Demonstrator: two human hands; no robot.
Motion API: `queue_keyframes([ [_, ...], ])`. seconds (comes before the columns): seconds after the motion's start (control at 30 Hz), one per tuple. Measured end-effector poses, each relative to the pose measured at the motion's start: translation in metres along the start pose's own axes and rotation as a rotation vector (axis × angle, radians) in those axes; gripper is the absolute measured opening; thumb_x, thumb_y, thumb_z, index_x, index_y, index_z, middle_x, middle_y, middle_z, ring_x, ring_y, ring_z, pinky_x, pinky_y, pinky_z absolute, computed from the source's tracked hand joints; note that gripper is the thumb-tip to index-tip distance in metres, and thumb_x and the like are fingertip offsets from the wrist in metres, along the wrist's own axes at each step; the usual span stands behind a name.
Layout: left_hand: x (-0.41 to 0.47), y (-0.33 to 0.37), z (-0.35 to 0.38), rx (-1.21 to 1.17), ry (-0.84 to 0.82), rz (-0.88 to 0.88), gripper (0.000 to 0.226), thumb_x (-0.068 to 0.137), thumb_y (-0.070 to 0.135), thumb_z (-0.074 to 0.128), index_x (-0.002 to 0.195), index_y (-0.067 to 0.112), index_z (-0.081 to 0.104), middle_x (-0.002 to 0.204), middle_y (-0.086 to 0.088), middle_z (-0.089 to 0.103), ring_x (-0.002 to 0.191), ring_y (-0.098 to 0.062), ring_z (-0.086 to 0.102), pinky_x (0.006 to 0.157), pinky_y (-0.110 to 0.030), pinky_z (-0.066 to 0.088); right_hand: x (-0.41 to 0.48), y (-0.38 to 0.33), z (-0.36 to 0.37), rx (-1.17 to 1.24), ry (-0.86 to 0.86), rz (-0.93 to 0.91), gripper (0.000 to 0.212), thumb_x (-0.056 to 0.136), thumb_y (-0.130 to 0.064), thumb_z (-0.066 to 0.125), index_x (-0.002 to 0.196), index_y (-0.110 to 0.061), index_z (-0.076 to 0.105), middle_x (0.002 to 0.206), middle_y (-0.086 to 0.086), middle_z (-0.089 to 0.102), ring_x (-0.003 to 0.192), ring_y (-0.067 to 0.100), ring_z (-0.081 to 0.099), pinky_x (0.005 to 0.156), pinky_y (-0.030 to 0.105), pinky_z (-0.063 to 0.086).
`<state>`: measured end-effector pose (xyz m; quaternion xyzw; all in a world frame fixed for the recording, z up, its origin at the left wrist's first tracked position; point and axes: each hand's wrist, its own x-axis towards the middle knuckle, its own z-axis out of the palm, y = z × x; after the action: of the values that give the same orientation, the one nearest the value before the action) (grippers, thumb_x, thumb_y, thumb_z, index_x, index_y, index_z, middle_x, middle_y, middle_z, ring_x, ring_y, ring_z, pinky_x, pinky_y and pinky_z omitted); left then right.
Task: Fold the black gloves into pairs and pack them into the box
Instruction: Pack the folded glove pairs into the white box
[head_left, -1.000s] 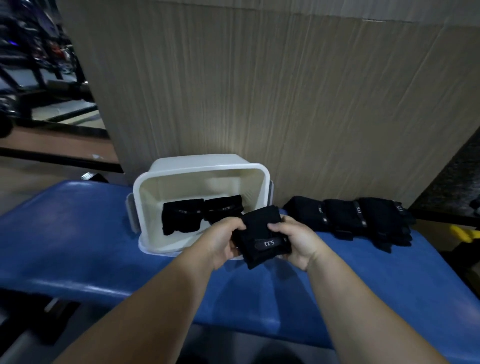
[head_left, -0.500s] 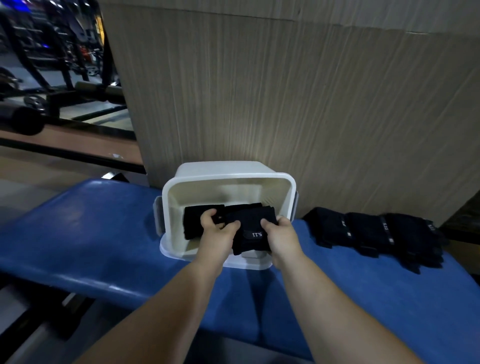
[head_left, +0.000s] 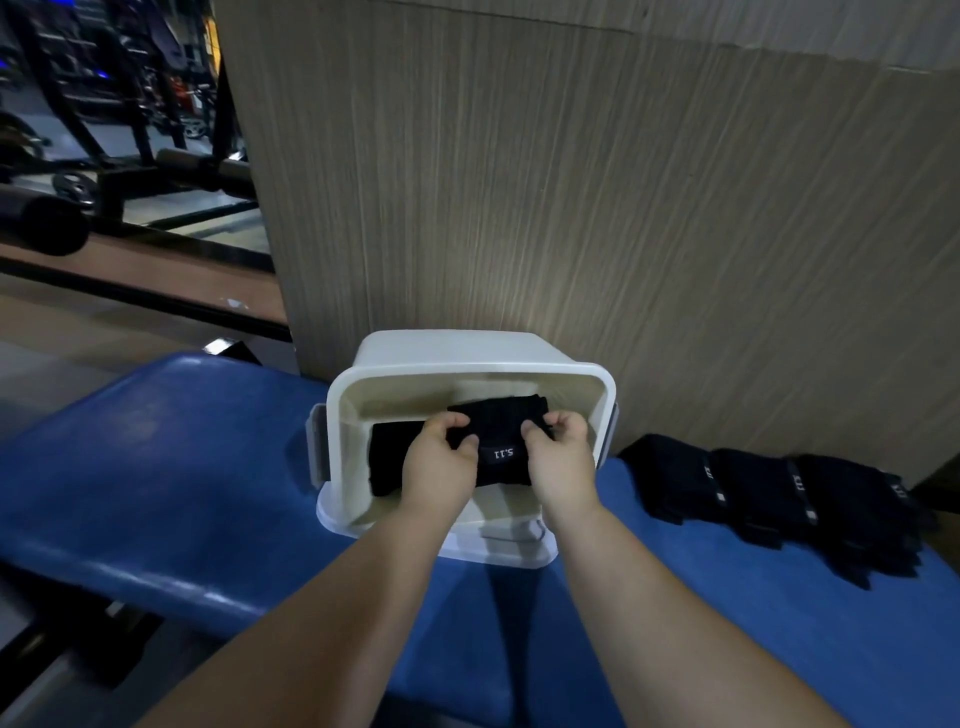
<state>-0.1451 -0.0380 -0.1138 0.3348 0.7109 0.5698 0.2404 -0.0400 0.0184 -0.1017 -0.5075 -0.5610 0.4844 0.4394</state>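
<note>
A white plastic box (head_left: 343, 395) lies tipped toward me on the blue padded bench (head_left: 171, 467). Inside it, both hands hold a folded black glove pair (head_left: 501, 439) with a small white logo. My left hand (head_left: 441, 465) grips its left edge and my right hand (head_left: 558, 460) grips its right edge. Another folded black pair (head_left: 387, 462) lies in the box at the left, partly hidden by my left hand. Several unfolded black gloves (head_left: 779, 499) lie in a row on the bench to the right of the box.
A tall wood-grain panel (head_left: 571, 182) stands right behind the box and the bench. Gym equipment and weight plates (head_left: 78, 182) fill the far left background. The bench's front edge runs below my forearms.
Both hands carried the folded glove pair from in front of the box forward into the box. The camera view shifted so that the box sits more to the centre.
</note>
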Motion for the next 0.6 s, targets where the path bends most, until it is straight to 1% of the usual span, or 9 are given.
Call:
queue_keyframes([
  [0.07, 0.006, 0.001, 0.002, 0.051, -0.005, 0.022, 0.029, 0.094, 0.018, 0.055, 0.123, 0.018, 0.056, 0.114, -0.003, 0.063, 0.099, -0.013, 0.055, 0.082, -0.023, 0.042, 0.003, -0.001, 0.001, -0.003, -0.038, 0.012, 0.029, 0.084, -0.023, 0.065, 0.107, -0.023, 0.048, 0.104, 0.000, 0.062, 0.092, 0.016, 0.062, 0.086, 0.040, 0.053],
  [0.1, 0.008, 0.001, 0.003, 0.086, -0.012, 0.033, 0.031, 0.094, 0.019, 0.055, 0.126, 0.018, 0.055, 0.117, -0.004, 0.062, 0.101, -0.015, 0.055, 0.082, -0.023, 0.042, 0.004, -0.001, 0.001, -0.021, -0.054, 0.011, 0.035, 0.082, -0.021, 0.067, 0.110, -0.023, 0.048, 0.104, -0.002, 0.061, 0.093, 0.016, 0.062, 0.088, 0.039, 0.053],
  [0.2, 0.016, 0.000, 0.006, 0.205, -0.040, 0.066, 0.037, 0.094, 0.021, 0.055, 0.131, 0.016, 0.052, 0.124, -0.009, 0.060, 0.109, -0.024, 0.058, 0.091, -0.031, 0.046, 0.005, -0.001, -0.001, -0.122, -0.087, -0.023, 0.048, 0.079, -0.016, 0.070, 0.120, -0.022, 0.046, 0.103, -0.007, 0.059, 0.094, 0.012, 0.059, 0.086, 0.032, 0.051],
  [0.3, 0.020, -0.001, 0.008, 0.324, -0.073, 0.081, 0.042, 0.094, 0.021, 0.053, 0.135, 0.016, 0.048, 0.128, -0.010, 0.058, 0.114, -0.027, 0.056, 0.097, -0.034, 0.045, 0.008, 0.002, -0.001, -0.241, -0.108, -0.075, 0.056, 0.081, -0.017, 0.069, 0.131, -0.019, 0.045, 0.102, -0.010, 0.055, 0.094, 0.010, 0.054, 0.079, 0.023, 0.043],
  [0.4, 0.023, -0.005, 0.011, 0.448, -0.100, 0.123, 0.044, 0.095, 0.022, 0.050, 0.139, 0.015, 0.045, 0.132, -0.009, 0.056, 0.121, -0.026, 0.052, 0.101, -0.033, 0.042, 0.009, 0.003, -0.001, -0.377, -0.115, -0.127, 0.056, 0.085, -0.018, 0.066, 0.137, -0.018, 0.045, 0.102, -0.008, 0.056, 0.091, 0.009, 0.051, 0.076, 0.019, 0.039],
  [0.47, 0.025, -0.008, 0.014, 0.533, -0.101, 0.147, 0.044, 0.096, 0.024, 0.047, 0.140, 0.017, 0.043, 0.131, -0.007, 0.057, 0.123, -0.026, 0.048, 0.100, -0.032, 0.041, 0.010, 0.003, 0.000, -0.453, -0.105, -0.179, 0.051, 0.087, -0.018, 0.063, 0.135, -0.018, 0.048, 0.106, -0.004, 0.062, 0.094, 0.012, 0.055, 0.076, 0.018, 0.038],
  [0.53, 0.027, -0.011, 0.015, 0.611, -0.094, 0.154, 0.044, 0.097, 0.027, 0.044, 0.141, 0.021, 0.042, 0.124, -0.006, 0.061, 0.122, -0.026, 0.042, 0.097, -0.033, 0.040, 0.013, 0.006, 0.002, -0.545, -0.084, -0.249, 0.045, 0.086, -0.018, 0.062, 0.131, -0.018, 0.052, 0.110, -0.001, 0.065, 0.101, 0.017, 0.060, 0.075, 0.019, 0.039],
  [0.6, 0.028, -0.013, 0.016, 0.676, -0.094, 0.160, 0.044, 0.097, 0.030, 0.042, 0.141, 0.025, 0.042, 0.116, -0.007, 0.064, 0.121, -0.025, 0.039, 0.096, -0.033, 0.039, 0.016, 0.011, 0.004, -0.625, -0.076, -0.295, 0.048, 0.086, -0.021, 0.061, 0.133, -0.016, 0.050, 0.113, 0.004, 0.063, 0.105, 0.021, 0.061, 0.078, 0.023, 0.045],
])
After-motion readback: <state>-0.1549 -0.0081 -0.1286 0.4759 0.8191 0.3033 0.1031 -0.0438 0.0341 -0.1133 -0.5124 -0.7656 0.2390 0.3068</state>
